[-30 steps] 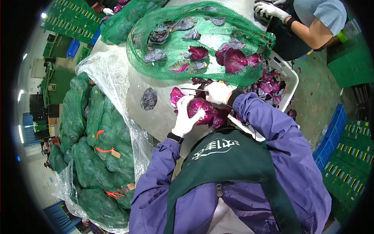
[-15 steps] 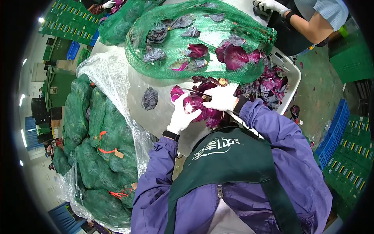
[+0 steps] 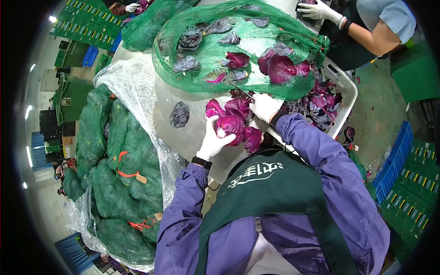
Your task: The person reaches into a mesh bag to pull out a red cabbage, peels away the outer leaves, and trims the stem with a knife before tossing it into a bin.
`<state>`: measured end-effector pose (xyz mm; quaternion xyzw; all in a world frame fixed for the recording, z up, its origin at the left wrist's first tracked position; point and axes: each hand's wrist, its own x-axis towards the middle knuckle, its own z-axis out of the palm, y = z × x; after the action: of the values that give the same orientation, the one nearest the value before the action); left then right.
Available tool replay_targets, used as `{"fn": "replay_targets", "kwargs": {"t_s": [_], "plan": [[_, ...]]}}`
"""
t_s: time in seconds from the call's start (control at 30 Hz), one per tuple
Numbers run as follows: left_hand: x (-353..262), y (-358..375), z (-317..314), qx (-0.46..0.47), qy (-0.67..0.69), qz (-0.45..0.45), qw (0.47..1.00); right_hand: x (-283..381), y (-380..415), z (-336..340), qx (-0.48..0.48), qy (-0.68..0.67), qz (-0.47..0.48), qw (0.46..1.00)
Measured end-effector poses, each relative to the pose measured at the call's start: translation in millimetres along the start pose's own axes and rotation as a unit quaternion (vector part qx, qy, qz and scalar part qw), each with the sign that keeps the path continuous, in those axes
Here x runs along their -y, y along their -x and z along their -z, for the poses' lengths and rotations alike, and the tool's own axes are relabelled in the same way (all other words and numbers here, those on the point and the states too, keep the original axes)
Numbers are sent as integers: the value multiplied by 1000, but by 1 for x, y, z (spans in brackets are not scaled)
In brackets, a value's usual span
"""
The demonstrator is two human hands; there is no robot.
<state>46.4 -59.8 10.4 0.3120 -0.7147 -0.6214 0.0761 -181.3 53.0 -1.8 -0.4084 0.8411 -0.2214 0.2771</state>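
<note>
A red cabbage (image 3: 230,125) with loosened outer leaves rests on the metal table (image 3: 176,137). Its pale cut stem end faces my left hand (image 3: 214,141), whose gloved fingers and thumb are wrapped about its near left side. Just beyond the cabbage, my right hand (image 3: 265,108), also in a white glove, grips a knife (image 3: 242,90). The thin blade points up and left, apart from the cabbage, and the handle is mostly hidden by my fingers. Loose purple leaves (image 3: 253,139) spread out at the cabbage's right side.
A green mesh bag (image 3: 183,80) with loose leaves lies across the table's far side. To the right stands a white basket (image 3: 350,98) of leaves. Full green net sacks (image 3: 123,183) are piled left beside plastic sheeting (image 3: 130,78). A co-worker's gloved hand (image 3: 321,11) is at upper right.
My right hand has moved up and right with the knife, away from the cabbage. More of the cabbage's round head now shows, still in my left hand.
</note>
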Motion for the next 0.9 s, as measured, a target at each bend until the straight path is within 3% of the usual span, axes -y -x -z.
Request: {"fn": "replay_targets", "kwargs": {"t_s": [0.1,0.2,0.3,0.33,0.37,0.5,0.57,0.77,0.8,0.9], "plan": [[-7,11,2,-3,49,32,998,13,10,5,-32,-90,10,995],[-9,15,3,14,49,48,998,41,39,20,21,-199,77,977],[-21,16,-5,4,-23,38,999,41,50,-5,40,-15,131,990],[-24,14,-8,-1,-198,-42,979,35,52,-16,-5,16,142,990],[-26,13,-12,-8,-366,-120,923,27,50,-25,-5,17,143,990],[-22,14,-21,-20,-319,-79,944,13,47,-40,-50,23,174,983],[-18,13,-19,-23,-317,-88,944,18,47,-32,13,-7,142,990],[-26,15,-21,-34,-271,-45,961,4,26,-51,-23,-64,147,987],[-25,17,-21,-25,-309,-73,948,5,20,-52,12,-17,96,995],[-26,21,-13,-24,-331,-84,940,7,20,-54,43,-96,119,987]]}}
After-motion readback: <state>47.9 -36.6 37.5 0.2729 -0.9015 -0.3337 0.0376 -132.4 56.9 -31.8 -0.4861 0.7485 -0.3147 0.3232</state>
